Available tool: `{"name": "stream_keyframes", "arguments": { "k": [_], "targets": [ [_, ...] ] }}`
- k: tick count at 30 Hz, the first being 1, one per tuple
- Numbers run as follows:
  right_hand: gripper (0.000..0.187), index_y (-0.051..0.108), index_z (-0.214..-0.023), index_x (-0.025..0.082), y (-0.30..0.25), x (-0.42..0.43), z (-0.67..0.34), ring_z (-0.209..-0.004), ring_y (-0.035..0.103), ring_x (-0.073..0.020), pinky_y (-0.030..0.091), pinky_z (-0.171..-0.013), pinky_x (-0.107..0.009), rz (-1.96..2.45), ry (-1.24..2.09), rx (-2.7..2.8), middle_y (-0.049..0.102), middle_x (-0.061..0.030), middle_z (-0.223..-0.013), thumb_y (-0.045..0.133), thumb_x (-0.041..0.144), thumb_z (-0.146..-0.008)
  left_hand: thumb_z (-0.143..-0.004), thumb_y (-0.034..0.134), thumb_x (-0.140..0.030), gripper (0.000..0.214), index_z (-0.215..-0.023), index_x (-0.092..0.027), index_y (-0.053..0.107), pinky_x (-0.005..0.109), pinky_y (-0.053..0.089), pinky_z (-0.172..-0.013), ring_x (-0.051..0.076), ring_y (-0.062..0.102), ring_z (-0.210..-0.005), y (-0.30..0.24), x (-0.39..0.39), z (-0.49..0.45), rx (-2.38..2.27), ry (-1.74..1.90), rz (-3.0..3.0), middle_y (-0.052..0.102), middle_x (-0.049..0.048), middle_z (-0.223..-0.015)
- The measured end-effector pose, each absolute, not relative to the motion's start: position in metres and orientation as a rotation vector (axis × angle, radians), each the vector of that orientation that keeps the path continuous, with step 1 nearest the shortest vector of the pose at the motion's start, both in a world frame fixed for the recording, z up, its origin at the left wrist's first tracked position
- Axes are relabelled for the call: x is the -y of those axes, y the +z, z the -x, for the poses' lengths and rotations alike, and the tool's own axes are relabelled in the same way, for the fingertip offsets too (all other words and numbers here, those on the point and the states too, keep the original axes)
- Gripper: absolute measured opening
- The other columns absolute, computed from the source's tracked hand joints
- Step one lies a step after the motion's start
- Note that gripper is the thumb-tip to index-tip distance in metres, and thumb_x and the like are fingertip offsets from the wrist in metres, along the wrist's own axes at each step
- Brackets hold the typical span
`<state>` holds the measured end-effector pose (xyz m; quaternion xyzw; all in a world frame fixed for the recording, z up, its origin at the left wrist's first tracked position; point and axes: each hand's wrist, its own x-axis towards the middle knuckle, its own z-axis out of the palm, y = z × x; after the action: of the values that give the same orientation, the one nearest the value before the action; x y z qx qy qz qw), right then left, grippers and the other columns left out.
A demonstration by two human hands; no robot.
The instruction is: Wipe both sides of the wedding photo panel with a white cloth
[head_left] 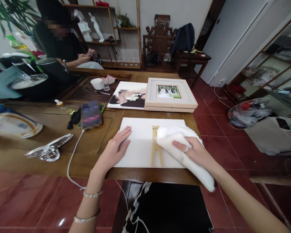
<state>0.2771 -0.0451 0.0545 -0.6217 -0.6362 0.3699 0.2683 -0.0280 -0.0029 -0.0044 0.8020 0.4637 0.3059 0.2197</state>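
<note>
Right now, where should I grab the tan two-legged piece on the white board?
Probably the left leg of the tan piece, from the near side: the slim legs point toward you, while the white cloth crowds its upper right. I can't tell whether it's fixed.

The right hand [194, 150] (ringed) holds a white cloth [169, 137] over a white panel [139, 145]; the left hand [115, 149] touches it.

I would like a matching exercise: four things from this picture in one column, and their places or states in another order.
1. left hand
2. right hand
3. white cloth
4. photo frame

A. bunched, partly past the near edge of the white board
B. wearing a ring
C. beyond the white board
D. at the white board's left side

Pairs: 1-D, 2-B, 3-A, 4-C.
</note>
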Motion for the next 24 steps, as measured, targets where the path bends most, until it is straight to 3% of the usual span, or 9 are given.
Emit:
{"name": "stream_keyframes", "arguments": {
  "k": [7,13,16,19,22,24],
  "targets": [
    [0.041,0.054,-0.064,0.02,0.05,-0.018,-0.267,-0.07,0.055,-0.0206,0.038,-0.065,-0.032,1.606,0.801,1.69,0.06,-0.0016,-0.07,0.054,0.056,-0.082,-0.095,0.045,-0.031,0.043,-0.135,-0.016,0.052,0.048,0.026,-0.117,0.024,0.039,-0.137,-0.006,0.003,0.029,-1.287,0.847,-2.218,0.046,0.0097,-0.145],
    [0.043,0.034,-0.053,0.026,0.046,0.009,-0.243,-0.076,0.059,-0.0272,0.044,-0.083,-0.043,1.58,0.464,1.99,0.049,-0.0008,-0.053,0.051,0.047,-0.086,-0.095,0.045,-0.032,0.043,-0.135,-0.018,0.052,0.048,0.027,-0.116,0.024,0.039,-0.136,-0.007,0.003,0.029,-1.282,0.852,-2.226,0.047,0.009,-0.144],
    [0.031,0.047,-0.061,0.025,0.045,0.043,-0.236,-0.094,0.063,-0.0309,0.04,-0.098,-0.051,1.488,0.395,2.152,0.067,-0.0074,-0.076,0.05,0.039,-0.089,-0.095,0.045,-0.032,0.044,-0.136,-0.018,0.052,0.048,0.026,-0.117,0.024,0.039,-0.137,-0.006,0.003,0.029,-1.287,0.841,-2.217,0.046,0.0087,-0.145],
    [0.021,0.059,-0.073,0.023,0.047,0.076,-0.235,-0.113,0.058,-0.0317,0.032,-0.108,-0.053,1.419,0.418,2.246,0.069,-0.013,-0.108,0.05,0.032,-0.09,-0.095,0.045,-0.032,0.044,-0.136,-0.017,0.052,0.047,0.025,-0.117,0.024,0.038,-0.137,-0.006,0.003,0.028,-1.29,0.838,-2.209,0.046,0.0091,-0.145],
    [0.023,0.059,-0.069,0.024,0.051,0.097,-0.242,-0.121,0.054,-0.0322,0.036,-0.106,-0.052,1.414,0.528,2.247,0.069,-0.0114,-0.11,0.053,0.034,-0.089,-0.095,0.045,-0.032,0.044,-0.135,-0.016,0.053,0.047,0.025,-0.117,0.025,0.039,-0.137,-0.006,0.003,0.028,-1.281,0.848,-2.215,0.047,0.0094,-0.145],
    [0.031,0.054,-0.061,0.025,0.053,0.099,-0.25,-0.115,0.057,-0.0335,0.045,-0.095,-0.049,1.471,0.643,2.172,0.071,-0.0089,-0.093,0.055,0.041,-0.088,-0.095,0.045,-0.032,0.043,-0.135,-0.017,0.053,0.048,0.025,-0.117,0.025,0.039,-0.137,-0.006,0.003,0.029,-1.277,0.854,-2.216,0.047,0.0091,-0.145]
  ]
}}
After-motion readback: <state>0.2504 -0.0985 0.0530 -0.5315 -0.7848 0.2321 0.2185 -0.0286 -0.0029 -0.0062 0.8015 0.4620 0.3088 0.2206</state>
